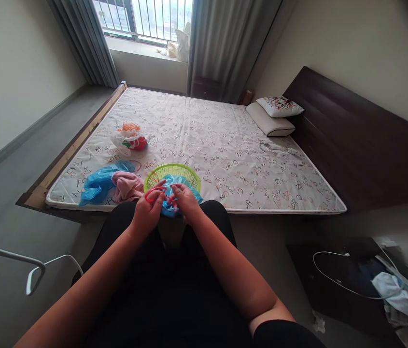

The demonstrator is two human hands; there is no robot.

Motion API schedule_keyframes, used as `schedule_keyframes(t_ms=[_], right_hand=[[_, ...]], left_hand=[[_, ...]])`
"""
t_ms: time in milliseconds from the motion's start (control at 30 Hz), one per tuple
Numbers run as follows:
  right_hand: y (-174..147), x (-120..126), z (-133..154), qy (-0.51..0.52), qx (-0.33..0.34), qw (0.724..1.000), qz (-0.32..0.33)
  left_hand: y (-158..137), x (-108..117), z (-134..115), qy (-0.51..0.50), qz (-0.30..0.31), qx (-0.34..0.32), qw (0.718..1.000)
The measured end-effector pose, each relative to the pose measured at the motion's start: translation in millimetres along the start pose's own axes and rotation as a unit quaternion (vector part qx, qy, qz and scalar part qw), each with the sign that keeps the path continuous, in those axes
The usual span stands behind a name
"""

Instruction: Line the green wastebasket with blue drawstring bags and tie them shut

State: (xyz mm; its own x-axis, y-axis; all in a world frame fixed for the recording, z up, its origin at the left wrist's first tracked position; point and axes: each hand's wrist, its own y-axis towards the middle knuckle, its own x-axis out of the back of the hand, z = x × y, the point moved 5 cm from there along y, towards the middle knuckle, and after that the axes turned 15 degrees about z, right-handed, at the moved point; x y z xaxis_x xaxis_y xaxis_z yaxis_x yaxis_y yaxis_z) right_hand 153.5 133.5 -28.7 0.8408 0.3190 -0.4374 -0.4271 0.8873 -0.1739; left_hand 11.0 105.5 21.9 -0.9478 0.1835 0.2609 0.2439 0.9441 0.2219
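My left hand (148,209) is closed on a looped red cord (149,194), just above my lap at the bed's edge. Beside it, my right hand (187,201) pinches the other part of the same cord, with small red strands between the hands. Right under my fingers is a light blue plastic bag (180,182), partly in a lime-green basket (172,167) and hanging over its near rim. My hands hide part of both. Left of the basket lie a crumpled pink cloth (128,186) and a blue plastic bag (102,183).
The patterned mattress (221,159) stretches ahead. On it are a bundle of white, orange and red plastic bags (130,137), pillows (279,106) and a pale cable (279,149). A metal bar (8,253) stands at my left; a dark nightstand (341,275) is at right.
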Motion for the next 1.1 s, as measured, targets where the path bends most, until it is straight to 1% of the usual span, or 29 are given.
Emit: schedule_keyframes(t_ms=[67, 133, 300, 367, 433, 500, 600, 667, 733, 800, 900, 1000, 1100], right_hand=[[3, -4, 2, -0.023, -0.005, 0.999, 0.042], [5, -6, 5, -0.030, -0.009, 0.997, 0.066], [4, -3, 9, 0.041, 0.027, 0.996, 0.074], [3, 2, 9, 0.062, 0.039, 0.996, 0.056], [2, 11, 8, 0.072, 0.040, 0.996, 0.013], [2, 22, 8, 0.089, 0.039, 0.995, -0.032], [2, 40, 10, 0.120, 0.044, 0.989, -0.073], [1, 53, 13, 0.126, 0.055, 0.987, -0.081], [-1, 65, 17, 0.122, 0.074, 0.986, -0.084], [-3, 75, 17, 0.115, 0.088, 0.985, -0.092], [-7, 87, 12, 0.111, 0.086, 0.984, -0.107], [-8, 92, 5, 0.115, 0.083, 0.984, -0.105], [-8, 95, 4, 0.093, 0.102, 0.987, -0.087]], left_hand=[[-1, -4, -3, -0.014, 0.024, 0.004, 1.000], [-1, -6, -5, -0.011, 0.033, 0.003, 0.999], [-2, -7, -6, 0.014, 0.051, -0.029, 0.998], [-3, -8, -5, 0.004, 0.067, -0.031, 0.997], [-4, -11, -4, -0.015, 0.082, -0.027, 0.996], [-4, -10, 0, -0.043, 0.076, -0.015, 0.996], [-2, -1, 19, -0.095, 0.040, 0.027, 0.994], [2, 9, 38, -0.095, 0.029, 0.056, 0.993], [7, 19, 56, -0.053, 0.044, 0.065, 0.996], [12, 29, 71, 0.015, 0.075, 0.050, 0.996], [16, 37, 86, 0.110, 0.115, 0.022, 0.987], [17, 39, 95, 0.163, 0.123, 0.016, 0.979], [13, 33, 102, 0.193, 0.130, 0.009, 0.973]])
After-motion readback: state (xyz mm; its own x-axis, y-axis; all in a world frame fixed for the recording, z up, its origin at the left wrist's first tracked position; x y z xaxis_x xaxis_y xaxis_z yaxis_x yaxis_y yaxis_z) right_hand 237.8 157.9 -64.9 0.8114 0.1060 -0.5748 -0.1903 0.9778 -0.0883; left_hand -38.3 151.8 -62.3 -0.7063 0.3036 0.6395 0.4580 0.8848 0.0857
